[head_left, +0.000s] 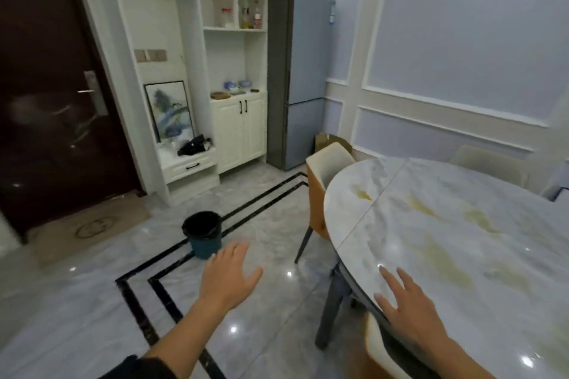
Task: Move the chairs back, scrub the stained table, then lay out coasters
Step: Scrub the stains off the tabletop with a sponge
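A round marble table [385,191] fills the right side, smeared with yellow stains [425,206] across its top. An orange-and-cream chair [323,181] is tucked in at the table's far left edge. A second chair's back [377,351] shows at the bottom, under the near rim, and a cream chair [489,161] stands at the far side. My left hand [229,274] hovers open over the floor, fingers spread. My right hand [406,308] is open with straight fingers over the table's near edge, above the second chair.
A teal bin with a black liner [204,234] stands on the glossy tiled floor left of the table. White cabinets [237,129] and a grey fridge [301,83] line the back wall. A dark door [46,86] and doormat [92,226] are at the left.
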